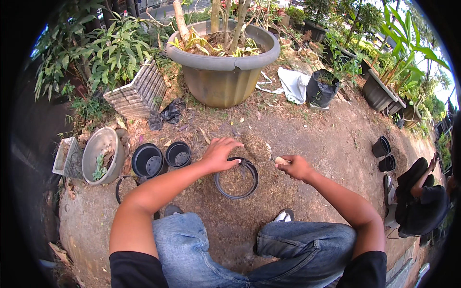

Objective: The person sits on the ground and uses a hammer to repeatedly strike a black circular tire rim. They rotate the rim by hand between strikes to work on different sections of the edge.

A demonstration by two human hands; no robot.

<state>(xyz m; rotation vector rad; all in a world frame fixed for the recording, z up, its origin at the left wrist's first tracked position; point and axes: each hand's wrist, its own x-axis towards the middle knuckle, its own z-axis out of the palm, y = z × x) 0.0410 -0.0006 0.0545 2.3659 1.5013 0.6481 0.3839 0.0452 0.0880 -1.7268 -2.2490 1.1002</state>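
A round black plant pot (217, 185) stands on the ground between my feet, filled with loose brown potting mix (235, 181). Dark stringy bits lie on the mix near its far rim; I cannot make out what they are. My left hand (222, 154) reaches over the pot's far left rim, fingers stretched apart and the thumb at the rim. In my right hand (297, 168) is the pale handle of a trowel (270, 152), closed in the fingers. Its blade points left, just beyond the pot, with brown mix heaped on and around it.
Two empty black pots (148, 161) stand left of my left hand, beside a wide grey planter (103, 156). A large planter (218, 79) with thick stems is straight ahead. Two small black pots (382, 146) and a crouching person (425, 201) are at the right.
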